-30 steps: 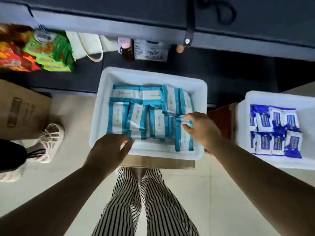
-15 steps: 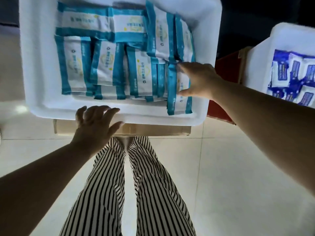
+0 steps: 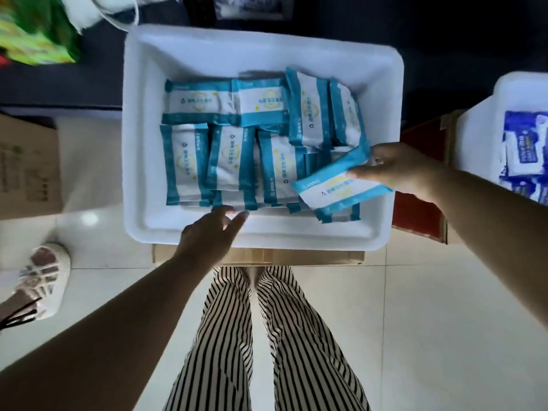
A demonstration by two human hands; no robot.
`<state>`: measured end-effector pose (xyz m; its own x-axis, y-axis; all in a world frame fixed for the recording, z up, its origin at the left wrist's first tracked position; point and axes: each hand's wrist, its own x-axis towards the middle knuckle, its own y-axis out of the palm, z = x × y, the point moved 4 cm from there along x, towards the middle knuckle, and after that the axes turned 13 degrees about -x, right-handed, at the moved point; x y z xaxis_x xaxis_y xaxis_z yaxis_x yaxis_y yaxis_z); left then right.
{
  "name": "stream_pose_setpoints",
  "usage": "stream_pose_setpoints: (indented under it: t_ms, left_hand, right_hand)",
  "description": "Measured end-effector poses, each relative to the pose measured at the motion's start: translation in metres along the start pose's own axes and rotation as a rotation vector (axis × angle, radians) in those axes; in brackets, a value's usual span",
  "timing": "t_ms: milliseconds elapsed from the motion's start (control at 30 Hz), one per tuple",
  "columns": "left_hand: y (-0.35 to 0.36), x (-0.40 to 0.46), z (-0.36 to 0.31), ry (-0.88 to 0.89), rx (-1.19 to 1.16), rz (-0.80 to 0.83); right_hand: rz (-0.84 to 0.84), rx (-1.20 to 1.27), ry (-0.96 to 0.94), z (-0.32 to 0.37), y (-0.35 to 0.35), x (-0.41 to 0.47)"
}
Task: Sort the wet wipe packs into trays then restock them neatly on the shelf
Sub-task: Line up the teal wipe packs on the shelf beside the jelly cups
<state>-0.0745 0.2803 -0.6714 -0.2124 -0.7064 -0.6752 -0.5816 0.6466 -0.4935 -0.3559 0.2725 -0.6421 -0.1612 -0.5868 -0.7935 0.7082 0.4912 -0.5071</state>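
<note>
— Which way does the pack lie?

— My right hand [image 3: 397, 170] pinches the teal pack [image 3: 338, 188] over the white tray's [image 3: 142, 143] near right corner, long axis slanting up toward the right (tilted). My left hand [image 3: 210, 235] rests relaxed on the near rim.

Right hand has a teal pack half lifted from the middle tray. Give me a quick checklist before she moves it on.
1. Right hand grips the teal pack: ok.
2. Pack clear of its neighbours: not ok, it overlaps packs beneath.
3. Left hand at the white tray near rim, fingers relaxed: ok.
4. Only one pack pinched: cannot tell.
5. Tray seated on the cardboard box: ok.
</note>
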Motion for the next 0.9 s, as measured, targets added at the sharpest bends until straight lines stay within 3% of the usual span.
stream_pose_setpoints:
  t_ms: [133, 233, 267, 333, 400, 567, 633, 700, 767, 900]
  left_hand:
    - [-0.051, 0.039, 0.001, -0.246, -0.423, -0.280]
    - [-0.042, 0.047, 0.009, -0.605, -0.725, -0.083]
    - [-0.034, 0.049, 0.009, -0.675, -0.798, -0.024]
    - [-0.025, 0.056, 0.008, -0.680, -0.881, -0.077]
    - [-0.023, 0.067, 0.005, -0.597, -0.833, -0.194]
    - [-0.007, 0.074, -0.002, -0.437, -0.520, -0.155]
    - [-0.013, 0.069, -0.001, -0.310, -0.283, -0.283]
    - [-0.022, 0.065, -0.003, -0.195, -0.209, -0.412]
    - [-0.024, 0.068, -0.002, -0.191, -0.193, -0.356]
    - [0.006, 0.064, -0.013, -0.265, -0.062, -0.044]
  right_hand:
    - [-0.082, 0.696, 0.119, -0.006, 0.001, -0.010]
    - [-0.110, 0.903, 0.183, -0.010, 0.014, -0.006]
    - [-0.119, 0.923, 0.205, -0.011, 0.019, -0.002]
    - [-0.125, 0.966, 0.224, -0.014, 0.029, 0.004]
    - [-0.130, 0.992, 0.232, -0.015, 0.034, 0.008]
    - [-0.158, 1.004, 0.210, -0.018, 0.034, 0.014]
    - [-0.171, 1.019, 0.192, -0.019, 0.033, 0.014]
    - [-0.150, 1.006, 0.164, -0.021, 0.031, 0.014]
    - [-0.124, 0.972, 0.139, -0.026, 0.032, 0.014]
    - [-0.145, 0.971, 0.114, -0.040, 0.034, 0.014]
